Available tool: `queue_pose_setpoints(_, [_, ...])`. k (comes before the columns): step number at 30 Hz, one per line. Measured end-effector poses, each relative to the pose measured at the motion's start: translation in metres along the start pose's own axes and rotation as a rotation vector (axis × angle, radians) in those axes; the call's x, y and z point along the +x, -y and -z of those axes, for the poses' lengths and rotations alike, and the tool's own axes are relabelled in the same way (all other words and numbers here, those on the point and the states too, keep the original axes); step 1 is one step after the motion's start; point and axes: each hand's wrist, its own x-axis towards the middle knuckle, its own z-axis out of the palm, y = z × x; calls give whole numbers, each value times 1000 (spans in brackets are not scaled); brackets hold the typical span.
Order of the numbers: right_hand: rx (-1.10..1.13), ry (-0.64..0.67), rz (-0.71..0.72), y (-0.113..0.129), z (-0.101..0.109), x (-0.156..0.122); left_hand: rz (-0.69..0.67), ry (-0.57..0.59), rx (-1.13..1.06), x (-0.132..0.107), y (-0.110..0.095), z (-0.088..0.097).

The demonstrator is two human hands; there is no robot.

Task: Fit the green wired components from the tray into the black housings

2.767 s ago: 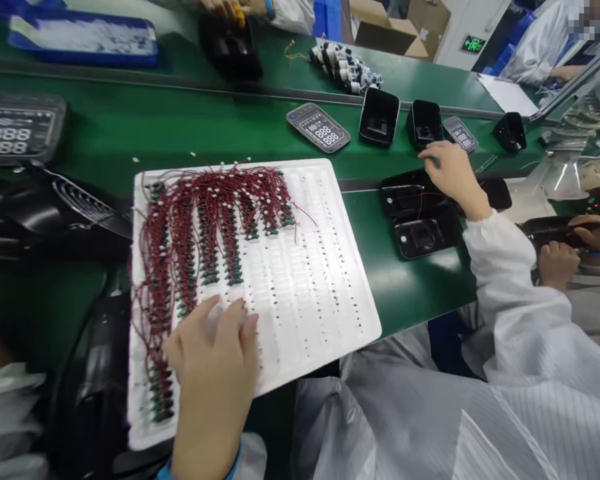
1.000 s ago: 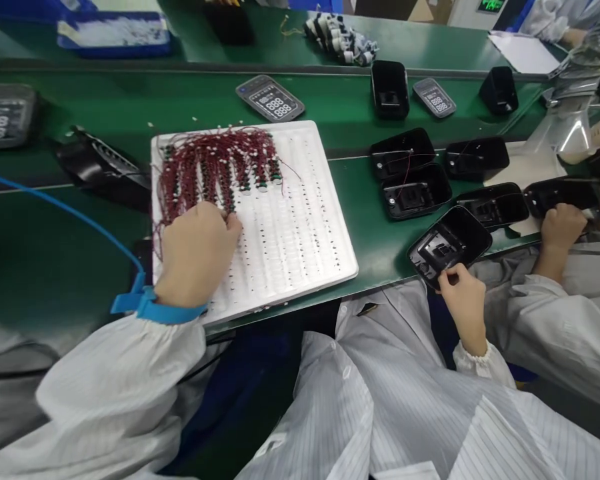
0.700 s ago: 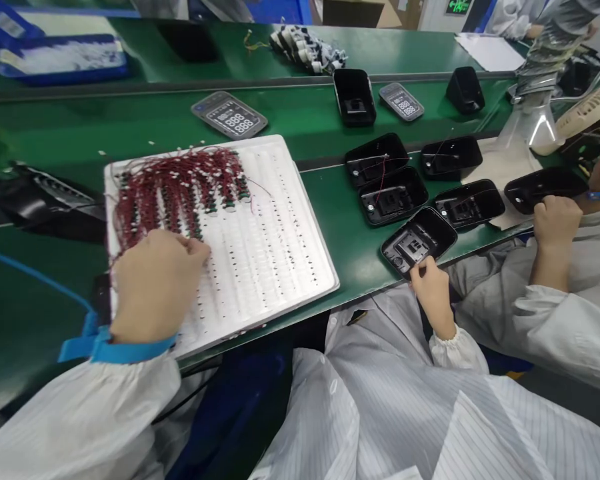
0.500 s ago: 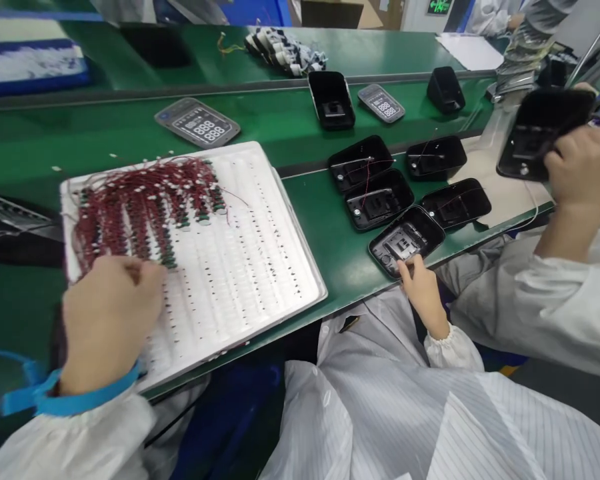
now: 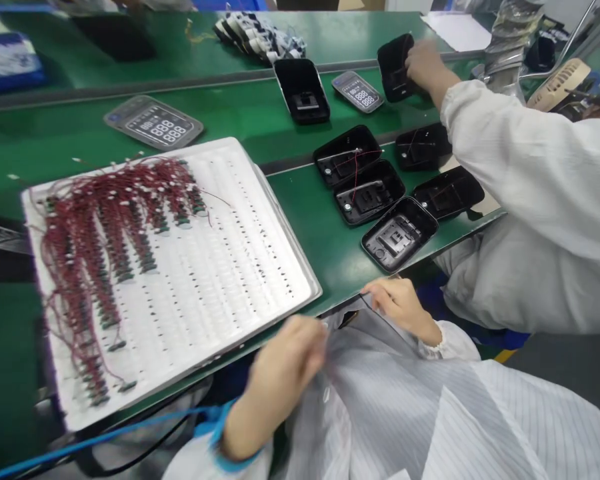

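Observation:
My left hand (image 5: 287, 370), with a blue wrist strap (image 5: 220, 437), is over my lap just off the table edge. Its fingers are curled and somewhat blurred; what they hold, if anything, is hidden. My right hand (image 5: 397, 303) is at the table edge, thumb and fingers bent together above the grey coat (image 5: 375, 353); I cannot make out anything between them. Just beyond it lies an open black housing (image 5: 400, 233), its inside facing up. To the left is a white foam tray (image 5: 220, 267) with rows of small green boards on dark red wires (image 5: 110, 227).
More black housings (image 5: 370, 193) lie behind, some with red wires. Display panels (image 5: 153, 123) rest on the green bench, with a cable bundle (image 5: 260, 37) on the far ledge. At right, a co-worker's sleeve (image 5: 505, 140) reaches across; their hand (image 5: 427, 63) grips another housing (image 5: 396, 67).
My left hand has moved from the tray right to my lap. My right hand has left the nearest housing and dropped to the table edge. The co-worker's hand has carried a housing to the back.

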Motion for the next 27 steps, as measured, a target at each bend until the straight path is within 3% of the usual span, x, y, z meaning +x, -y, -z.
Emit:
queue_pose_setpoints(4, [151,220,-148,-1,-6,9,-132,152,-189,29,-11,-53])
queue_pose_setpoints(10, [348,394,-319,-14,14,10,115,134,-256,44,1,-81])
queue_pose_setpoints(13, [356,396,-354,-20,22,10,207,182,-242,51,1,-87])
queue_pose_setpoints(17, [210,371,-347,-22,34,15,139,216,-241,61,-5,-87])
queue_pose_setpoints(22, [-15,323,-266,-16,49,19,8,179,-332,63,-1,-83])
queue_pose_setpoints(27, [-318,165,-116,-18,37,13,133,38,-400,69,5,-102])
